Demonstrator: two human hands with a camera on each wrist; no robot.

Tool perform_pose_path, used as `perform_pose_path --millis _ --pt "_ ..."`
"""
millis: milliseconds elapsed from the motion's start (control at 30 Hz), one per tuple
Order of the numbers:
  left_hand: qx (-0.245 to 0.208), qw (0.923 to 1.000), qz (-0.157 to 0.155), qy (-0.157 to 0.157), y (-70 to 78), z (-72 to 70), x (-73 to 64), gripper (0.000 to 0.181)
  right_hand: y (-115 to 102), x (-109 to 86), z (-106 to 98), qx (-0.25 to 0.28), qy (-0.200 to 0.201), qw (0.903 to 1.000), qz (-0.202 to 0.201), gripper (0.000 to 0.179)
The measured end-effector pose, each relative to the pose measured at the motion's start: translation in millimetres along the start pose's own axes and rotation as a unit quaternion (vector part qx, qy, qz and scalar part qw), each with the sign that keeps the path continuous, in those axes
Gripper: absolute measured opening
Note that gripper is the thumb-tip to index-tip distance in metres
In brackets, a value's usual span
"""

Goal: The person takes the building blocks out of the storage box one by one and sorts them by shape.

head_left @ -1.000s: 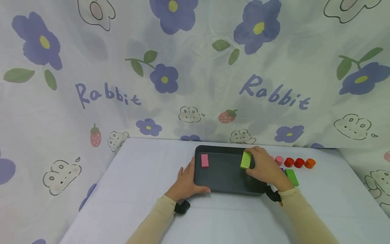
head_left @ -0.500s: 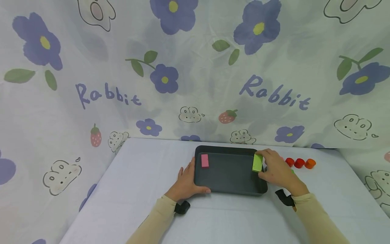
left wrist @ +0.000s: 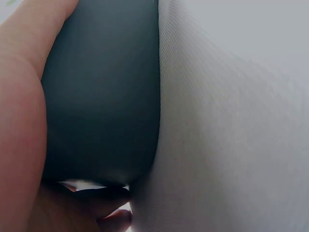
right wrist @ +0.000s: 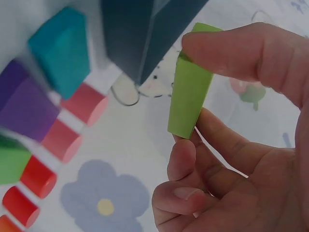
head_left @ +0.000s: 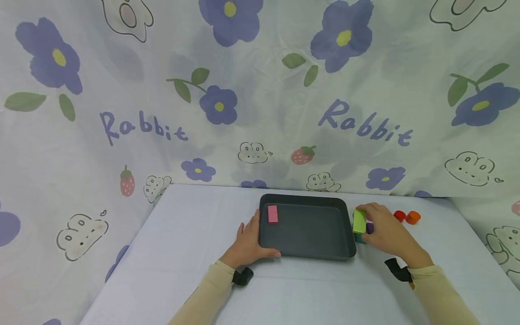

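A dark grey tray (head_left: 313, 232) lies on the white-covered table, with a pink block (head_left: 273, 215) inside near its left wall. My left hand (head_left: 248, 246) rests at the tray's front left corner, its straight fingers along the left side and its thumb along the front edge. In the left wrist view the tray's wall (left wrist: 104, 96) shows between thumb and fingers. My right hand (head_left: 387, 232) pinches a light green block (right wrist: 190, 94) between thumb and fingertips, just outside the tray's right wall. Under and beside that hand are a teal block (right wrist: 63, 53) and a purple block (right wrist: 26, 99).
A row of cylinders stands beyond the blocks: pink cylinders (right wrist: 63, 140), red cylinders (right wrist: 38, 176) and an orange cylinder (head_left: 413, 217). A green block (right wrist: 12, 159) is beside the purple one. Patterned cloth (head_left: 260, 113) hangs behind the table.
My right hand has carried the light green block rightward, from over the tray's right part to beyond its right wall. My left hand, the tray and the pink block have stayed put.
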State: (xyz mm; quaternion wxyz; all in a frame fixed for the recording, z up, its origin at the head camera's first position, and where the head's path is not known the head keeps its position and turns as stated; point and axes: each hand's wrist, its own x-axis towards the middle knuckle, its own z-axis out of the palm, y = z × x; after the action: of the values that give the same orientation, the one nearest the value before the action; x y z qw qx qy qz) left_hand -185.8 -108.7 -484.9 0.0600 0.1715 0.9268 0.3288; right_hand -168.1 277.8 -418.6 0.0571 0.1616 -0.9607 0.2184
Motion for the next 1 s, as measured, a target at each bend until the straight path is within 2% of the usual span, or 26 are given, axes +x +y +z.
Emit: perform_pose_path --millis 533,1000 --pt "-0.003 1.0 0.0 -0.001 1.5 -0.5 0.1 0.14 29 -19.4 -8 -0.01 -0.02 0.9994 0.027 0.064" --pt "0.006 0.9999 -0.009 -0.008 -1.4 1.1 1.2 0.141 63 -33.3 -12 -0.024 -0.033 0.9986 0.035 0.061"
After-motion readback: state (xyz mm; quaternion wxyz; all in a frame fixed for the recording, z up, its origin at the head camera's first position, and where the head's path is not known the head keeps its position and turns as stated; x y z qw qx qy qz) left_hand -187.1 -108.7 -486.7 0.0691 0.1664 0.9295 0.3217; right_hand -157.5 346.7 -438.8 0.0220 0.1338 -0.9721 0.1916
